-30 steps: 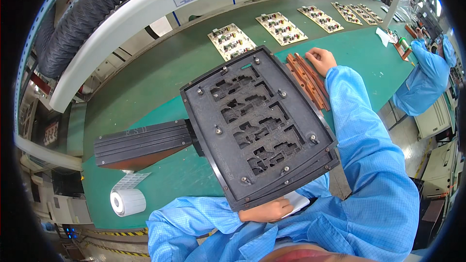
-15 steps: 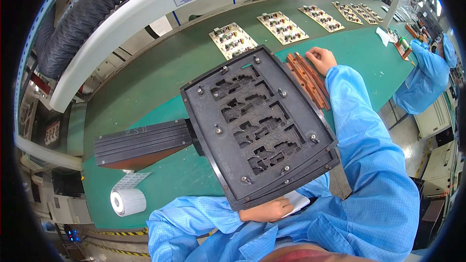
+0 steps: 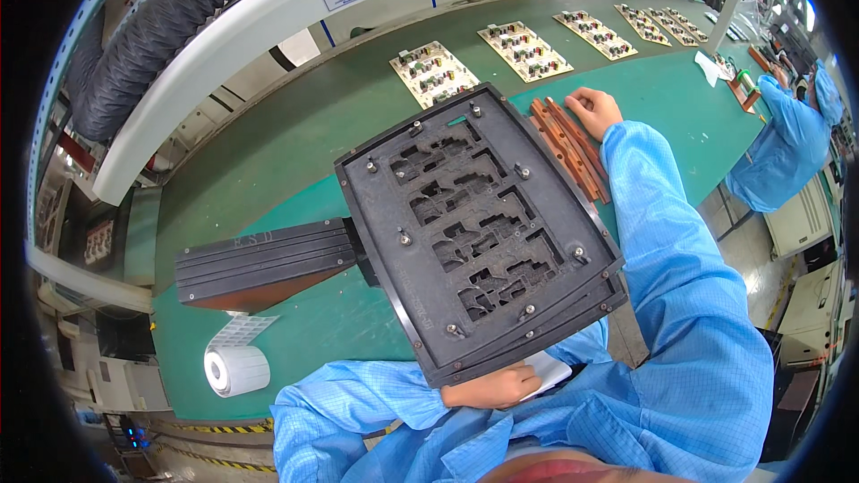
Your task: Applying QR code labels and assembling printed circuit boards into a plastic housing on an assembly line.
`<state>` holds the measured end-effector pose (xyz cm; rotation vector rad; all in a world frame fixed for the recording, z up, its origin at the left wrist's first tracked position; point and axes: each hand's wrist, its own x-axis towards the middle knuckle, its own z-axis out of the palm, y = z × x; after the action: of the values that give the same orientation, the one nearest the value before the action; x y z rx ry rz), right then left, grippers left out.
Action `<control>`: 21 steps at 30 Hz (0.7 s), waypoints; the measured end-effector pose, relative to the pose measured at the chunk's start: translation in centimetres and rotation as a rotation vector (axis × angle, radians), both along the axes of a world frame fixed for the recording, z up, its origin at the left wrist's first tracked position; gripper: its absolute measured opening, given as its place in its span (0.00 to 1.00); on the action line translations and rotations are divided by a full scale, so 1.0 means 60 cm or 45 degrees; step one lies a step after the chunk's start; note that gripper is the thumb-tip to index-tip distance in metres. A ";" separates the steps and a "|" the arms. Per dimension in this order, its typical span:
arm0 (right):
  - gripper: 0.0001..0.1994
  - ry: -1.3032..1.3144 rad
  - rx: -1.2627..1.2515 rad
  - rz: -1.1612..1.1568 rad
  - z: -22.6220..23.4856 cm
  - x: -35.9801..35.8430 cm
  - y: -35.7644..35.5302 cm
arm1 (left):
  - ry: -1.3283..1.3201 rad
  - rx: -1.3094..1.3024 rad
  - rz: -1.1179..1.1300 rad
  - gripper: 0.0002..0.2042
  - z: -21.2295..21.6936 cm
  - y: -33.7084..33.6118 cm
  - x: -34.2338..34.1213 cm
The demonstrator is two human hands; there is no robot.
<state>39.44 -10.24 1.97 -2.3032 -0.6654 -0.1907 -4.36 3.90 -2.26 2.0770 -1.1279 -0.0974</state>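
A black soldering pallet (image 3: 376, 241) with cut-out pockets and metal clamp posts lies tilted in front of me, on top of another dark frame. Close against its near edge, my left hand (image 3: 495, 386) is closed, fingers curled under. A flat white item (image 3: 548, 374) shows beside those fingers; whether they grip it is hidden. Beyond the pallet's right side, my right hand (image 3: 594, 113) rests with loosely curled fingers and nothing visible in them. It sits next to several reddish-brown drilled bars (image 3: 565, 150), by their far ends.
Populated circuit boards (image 3: 434, 74) line the far side of the green bench (image 3: 295, 349). Left of the pallet are a stack of black frames (image 3: 264, 261) and a white label roll (image 3: 236, 370). An air blower (image 3: 206, 63) hangs overhead. A co-worker in blue (image 3: 787, 148) is at right.
The whole view has shifted very slightly. Both hands and the pallet keep their places.
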 end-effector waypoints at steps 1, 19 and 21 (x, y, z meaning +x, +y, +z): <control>0.13 0.002 0.001 0.001 -0.001 0.001 0.000 | 0.000 0.000 0.000 0.07 0.000 0.000 0.000; 0.10 -0.007 0.018 0.030 -0.007 0.004 0.001 | -0.003 -0.066 0.050 0.06 -0.012 -0.010 -0.010; 0.11 -0.014 0.030 0.055 -0.011 0.011 -0.006 | -0.040 -0.041 0.049 0.05 -0.009 -0.012 -0.011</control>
<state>40.13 -10.63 1.29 -2.2644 -0.7142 -0.1901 -5.03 3.15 -2.81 2.0774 -1.1008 -0.0281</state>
